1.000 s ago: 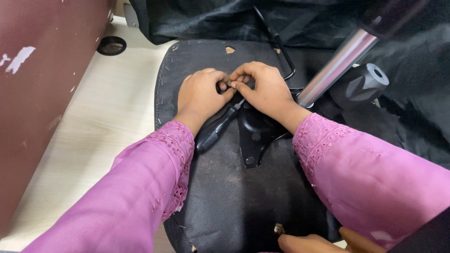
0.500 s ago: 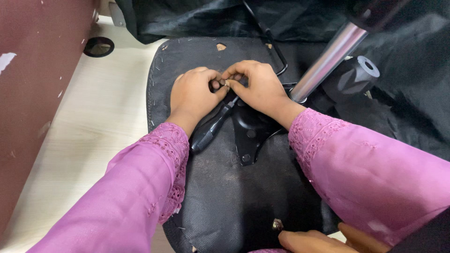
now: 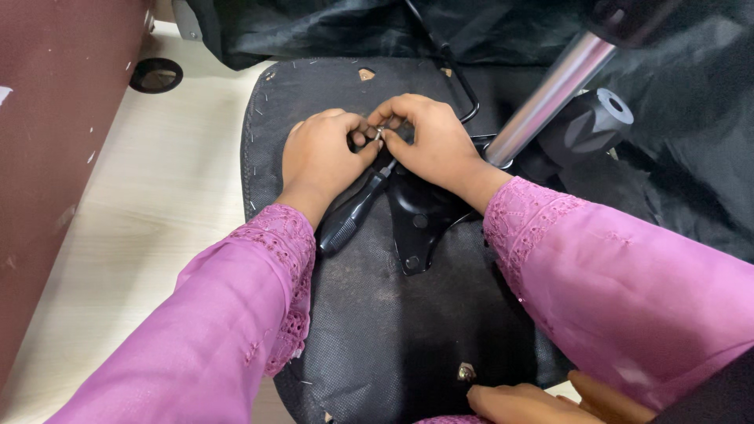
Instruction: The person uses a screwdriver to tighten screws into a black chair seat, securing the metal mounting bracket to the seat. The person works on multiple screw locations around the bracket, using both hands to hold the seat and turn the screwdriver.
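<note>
Black fabric covers the upturned chair seat (image 3: 377, 338), where both hands meet over a small metal screw (image 3: 379, 133) at the mounting plate (image 3: 420, 212). The left hand (image 3: 322, 161) and right hand (image 3: 428, 141) have their fingers pinched together on it. The screwdriver (image 3: 357, 208) lies under the left palm, its handle slanting back toward the left sleeve.

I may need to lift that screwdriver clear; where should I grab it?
Grip the screwdriver by its black ribbed handle, coming from the lower left. The handle lies bare, angled toward the left sleeve, while both hands crowd the tip.
</note>
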